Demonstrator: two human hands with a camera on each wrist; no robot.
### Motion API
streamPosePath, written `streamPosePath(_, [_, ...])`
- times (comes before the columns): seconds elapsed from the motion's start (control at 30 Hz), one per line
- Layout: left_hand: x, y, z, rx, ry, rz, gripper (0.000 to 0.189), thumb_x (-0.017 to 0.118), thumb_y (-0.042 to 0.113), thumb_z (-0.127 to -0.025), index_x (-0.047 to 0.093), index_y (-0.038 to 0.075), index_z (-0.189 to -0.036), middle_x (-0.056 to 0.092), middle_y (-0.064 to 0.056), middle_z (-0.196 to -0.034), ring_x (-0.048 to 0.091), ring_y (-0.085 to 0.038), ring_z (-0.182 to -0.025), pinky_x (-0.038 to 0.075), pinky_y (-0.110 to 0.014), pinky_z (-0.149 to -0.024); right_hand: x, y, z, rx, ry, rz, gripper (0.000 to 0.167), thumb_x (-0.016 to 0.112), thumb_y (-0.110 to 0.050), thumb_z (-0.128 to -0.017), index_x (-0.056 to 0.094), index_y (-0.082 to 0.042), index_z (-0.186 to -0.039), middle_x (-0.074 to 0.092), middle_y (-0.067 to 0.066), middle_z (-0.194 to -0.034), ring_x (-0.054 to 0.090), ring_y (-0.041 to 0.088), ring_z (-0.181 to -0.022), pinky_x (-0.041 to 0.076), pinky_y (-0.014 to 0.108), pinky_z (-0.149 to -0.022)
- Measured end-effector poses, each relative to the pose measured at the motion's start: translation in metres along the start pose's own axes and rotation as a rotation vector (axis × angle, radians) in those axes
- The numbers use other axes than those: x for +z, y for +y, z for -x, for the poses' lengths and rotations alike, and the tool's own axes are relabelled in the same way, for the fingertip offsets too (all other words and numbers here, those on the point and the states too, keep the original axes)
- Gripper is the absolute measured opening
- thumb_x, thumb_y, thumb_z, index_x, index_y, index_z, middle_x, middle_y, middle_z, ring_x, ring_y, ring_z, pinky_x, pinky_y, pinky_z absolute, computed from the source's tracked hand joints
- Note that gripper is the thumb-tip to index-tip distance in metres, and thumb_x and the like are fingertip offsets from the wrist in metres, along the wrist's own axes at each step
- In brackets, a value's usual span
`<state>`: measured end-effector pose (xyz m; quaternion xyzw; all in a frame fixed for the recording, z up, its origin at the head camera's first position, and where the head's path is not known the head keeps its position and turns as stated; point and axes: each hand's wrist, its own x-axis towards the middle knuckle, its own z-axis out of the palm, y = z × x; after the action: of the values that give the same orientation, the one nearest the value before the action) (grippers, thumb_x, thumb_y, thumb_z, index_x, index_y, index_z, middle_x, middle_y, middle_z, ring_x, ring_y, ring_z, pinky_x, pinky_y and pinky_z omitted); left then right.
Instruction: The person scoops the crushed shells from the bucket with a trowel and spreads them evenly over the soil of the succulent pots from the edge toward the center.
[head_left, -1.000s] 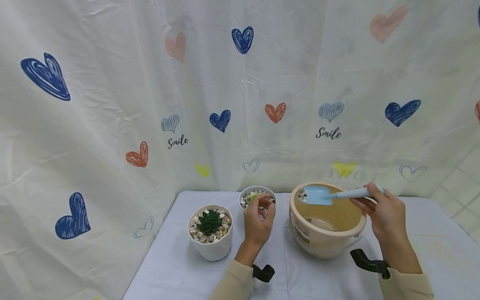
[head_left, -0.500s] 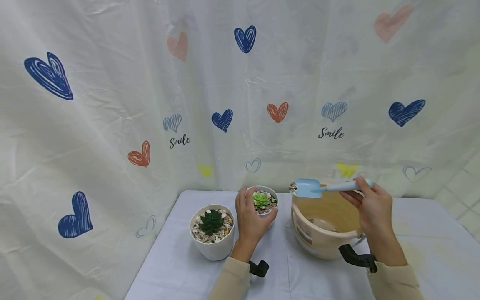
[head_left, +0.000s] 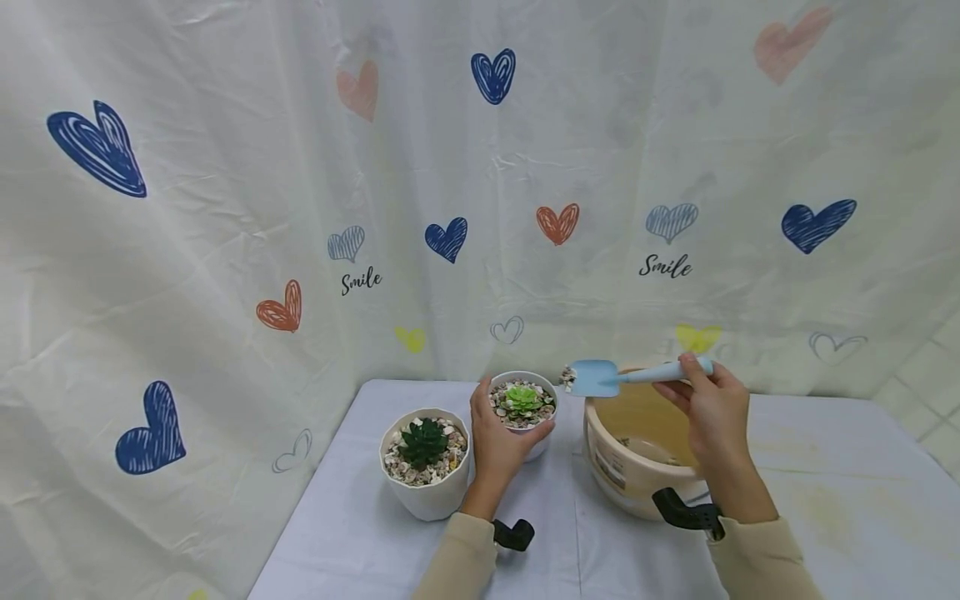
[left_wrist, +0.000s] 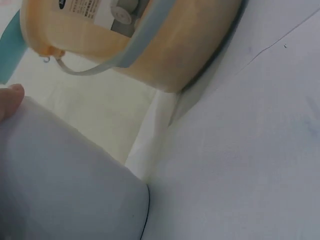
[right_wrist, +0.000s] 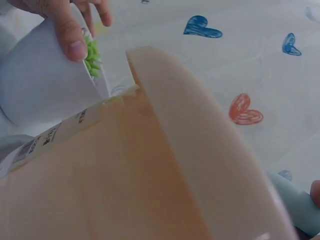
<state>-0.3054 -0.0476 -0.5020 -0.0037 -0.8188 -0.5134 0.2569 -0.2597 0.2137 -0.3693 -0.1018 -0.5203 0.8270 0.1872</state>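
Observation:
My left hand (head_left: 498, 446) grips a small white flower pot (head_left: 536, 450) holding a bright green succulent (head_left: 522, 398) and pebbles. Its fingers lie on the left of the rim and the thumb on the near side. My right hand (head_left: 717, 412) pinches the handle of a light blue garden trowel (head_left: 596, 379), level over the left rim of a beige bucket (head_left: 633, 487). Pebbles (head_left: 568, 379) sit at the blade's tip, just right of the pot's rim. In the right wrist view the bucket hides most of the trowel, leaving a bit of its handle (right_wrist: 295, 200).
A larger white pot (head_left: 427, 500) with a dark green succulent (head_left: 422, 443) and pebbles stands left of my left hand. A few pebbles lie in the bucket's bottom. Behind the white-covered table (head_left: 810, 467) hangs a curtain (head_left: 600, 150) printed with hearts.
My left hand has opened out from over the small pot and taken hold of its rim. My right hand has carried the trowel left, from above the bucket toward the pot.

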Motion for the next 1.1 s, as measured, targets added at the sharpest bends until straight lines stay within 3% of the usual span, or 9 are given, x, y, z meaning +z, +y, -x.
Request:
streamPosePath(0.33, [-0.001,0.000,-0.001,-0.006,0.003,0.028,0.121,0.095,0.058,-0.059,0.029,0.033,-0.157,0.041,-0.005,-0.155,0.048,-0.031,-0.139,0.046,-0.054,-0.108,0.015,0.007,0.000,-0.010,0.062,0.097,0.033,0.068,-0.030,-0.097,0.059,0.001,-0.107,0.066,-0.001,-0.091,0.075,0.009,-0.076,0.061,0.025,-0.070])
streamPosePath(0.6, [-0.004,0.001,-0.002,0.008,-0.001,0.028,0.119,0.097,0.051,-0.059,0.031,0.033,-0.157,0.043,-0.006,-0.152,0.050,-0.029,-0.136,0.046,-0.054,-0.107,0.026,0.011,0.005,-0.075,0.056,0.148,0.024,0.066,-0.024,-0.099,0.063,-0.002,-0.107,0.064,0.000,-0.096,0.074,0.007,-0.078,0.061,0.024,-0.070])
streamPosePath(0.9, [-0.007,-0.001,-0.003,0.029,-0.031,0.057,0.119,0.097,0.047,-0.061,0.029,0.031,-0.157,0.042,-0.010,-0.153,0.049,-0.031,-0.137,0.044,-0.055,-0.108,0.034,0.016,0.003,-0.139,0.046,0.238,0.033,0.066,-0.028,-0.099,0.064,-0.001,-0.119,0.064,0.000,-0.101,0.072,0.006,-0.083,0.060,0.021,-0.070])
streamPosePath(1.1, [-0.009,-0.003,-0.003,0.025,-0.057,0.108,0.118,0.096,0.044,-0.063,0.026,0.034,-0.158,0.038,-0.011,-0.156,0.045,-0.034,-0.140,0.042,-0.057,-0.110,0.039,0.014,0.008,-0.153,0.051,0.281,0.032,0.067,-0.030,-0.099,0.064,-0.003,-0.116,0.063,0.000,-0.103,0.070,0.006,-0.084,0.060,0.020,-0.070])
